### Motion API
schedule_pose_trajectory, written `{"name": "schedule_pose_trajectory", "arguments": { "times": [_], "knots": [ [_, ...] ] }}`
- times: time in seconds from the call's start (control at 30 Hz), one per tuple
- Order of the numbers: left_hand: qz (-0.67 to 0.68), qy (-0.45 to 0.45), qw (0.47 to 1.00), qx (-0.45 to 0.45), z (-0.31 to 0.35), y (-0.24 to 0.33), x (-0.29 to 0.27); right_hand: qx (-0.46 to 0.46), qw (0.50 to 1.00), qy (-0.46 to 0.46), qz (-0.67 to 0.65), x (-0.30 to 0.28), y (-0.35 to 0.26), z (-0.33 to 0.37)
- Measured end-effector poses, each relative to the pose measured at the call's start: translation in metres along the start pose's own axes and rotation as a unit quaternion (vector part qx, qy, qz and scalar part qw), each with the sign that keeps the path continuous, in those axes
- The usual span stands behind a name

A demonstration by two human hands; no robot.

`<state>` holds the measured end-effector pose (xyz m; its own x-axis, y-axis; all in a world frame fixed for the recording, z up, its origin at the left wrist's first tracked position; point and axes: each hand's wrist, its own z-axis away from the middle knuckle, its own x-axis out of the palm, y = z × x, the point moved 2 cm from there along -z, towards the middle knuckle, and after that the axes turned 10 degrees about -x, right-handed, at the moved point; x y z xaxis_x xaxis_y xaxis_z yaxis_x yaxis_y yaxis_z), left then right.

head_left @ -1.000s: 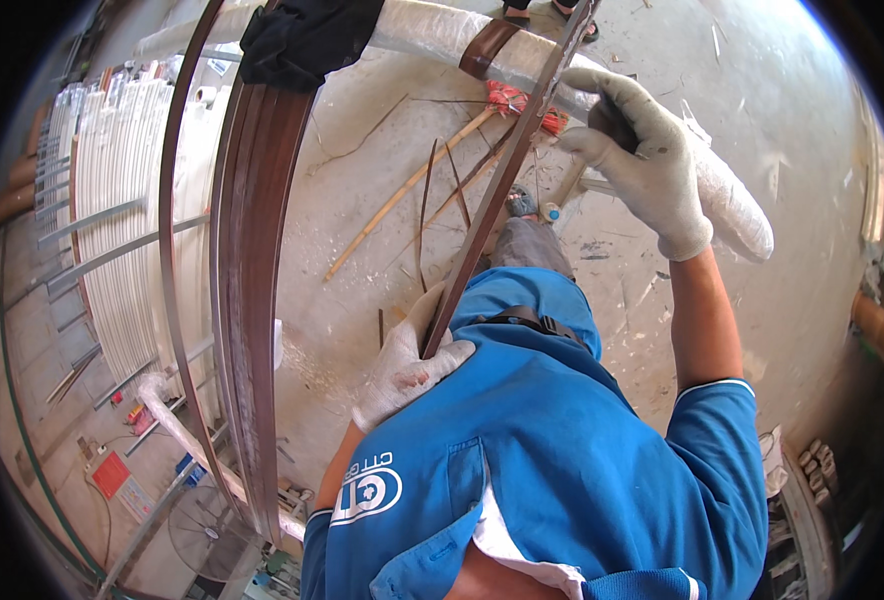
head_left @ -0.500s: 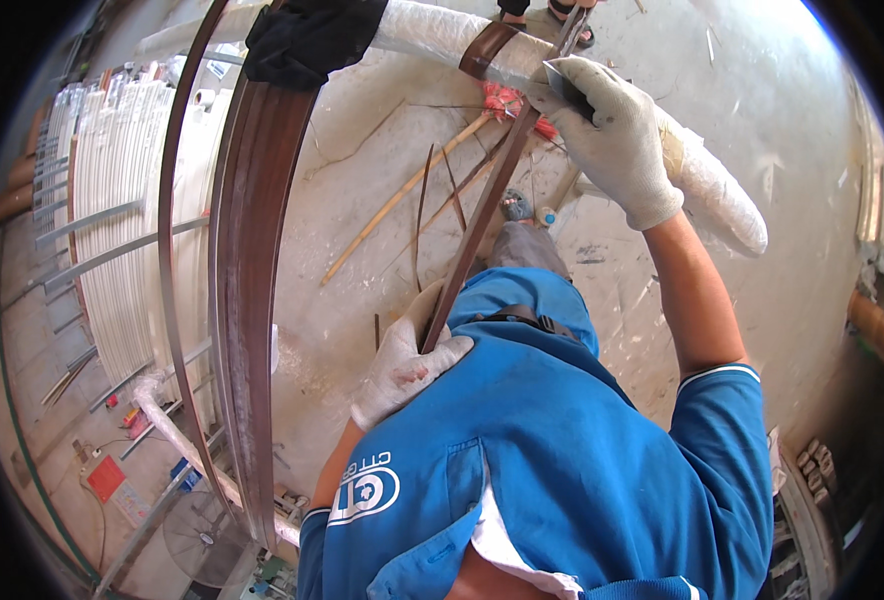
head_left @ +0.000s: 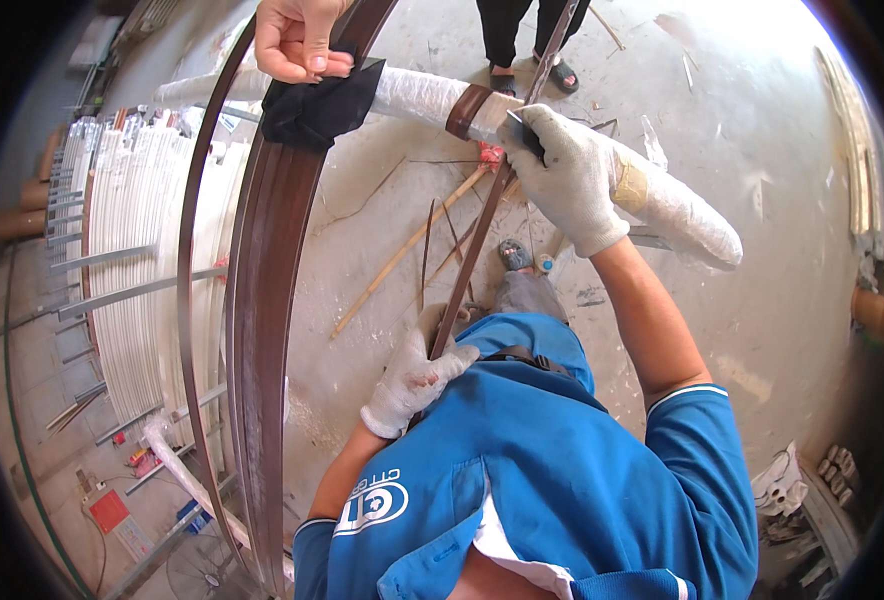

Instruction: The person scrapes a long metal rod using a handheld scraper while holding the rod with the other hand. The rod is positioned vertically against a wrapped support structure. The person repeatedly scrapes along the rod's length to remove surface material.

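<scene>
A long, narrow dark brown strip [head_left: 476,240] runs from my waist up and away, past a plastic-wrapped bar [head_left: 417,95]. Near its lower end my gloved left hand [head_left: 410,382] is closed around it by my belt. Farther up, my gloved right hand [head_left: 570,182] grips a flat hand tool with a black handle [head_left: 528,140] and a thin metal edge, held against the strip where it crosses the bar. My fingers partly cover the tool, so its exact kind does not show.
Broad brown profiles [head_left: 272,260] stand at the left beneath a black cloth [head_left: 320,108], with another person's bare hand [head_left: 302,38] above it. That bar rests crosswise. White profiles [head_left: 137,270] fill a metal rack. Sticks [head_left: 407,255] lie on the floor; another person's sandalled feet [head_left: 562,77] stand ahead.
Another person's bare hand has appeared over the black cloth, and more of the legs ahead shows. My right hand and its tool sit farther left in view; both grips stay the same.
</scene>
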<state>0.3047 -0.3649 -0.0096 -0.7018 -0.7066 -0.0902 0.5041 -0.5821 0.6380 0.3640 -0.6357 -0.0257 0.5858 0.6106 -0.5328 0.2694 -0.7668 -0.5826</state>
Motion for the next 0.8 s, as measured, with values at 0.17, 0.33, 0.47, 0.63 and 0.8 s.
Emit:
{"name": "schedule_pose_trajectory", "arguments": {
  "times": [0.17,0.33,0.47,0.63,0.8],
  "knots": [
    [0.001,0.008,0.999,0.036,-0.002,0.000,0.001,0.122,0.980,0.089,-0.131,-0.022,0.028,-0.013],
    [0.023,-0.006,0.999,0.030,0.000,0.002,0.001,0.038,0.999,-0.021,0.004,-0.052,0.064,-0.041],
    [0.019,-0.007,1.000,0.019,0.004,0.006,0.002,-0.009,0.997,-0.068,0.047,-0.045,0.062,-0.049],
    [-0.002,0.015,1.000,0.004,0.007,0.007,0.002,0.052,0.991,-0.113,-0.052,-0.056,0.069,-0.044],
    [-0.021,0.026,0.999,-0.008,0.010,0.006,0.005,0.111,0.993,-0.035,-0.005,-0.072,0.137,-0.082]
  ]
}}
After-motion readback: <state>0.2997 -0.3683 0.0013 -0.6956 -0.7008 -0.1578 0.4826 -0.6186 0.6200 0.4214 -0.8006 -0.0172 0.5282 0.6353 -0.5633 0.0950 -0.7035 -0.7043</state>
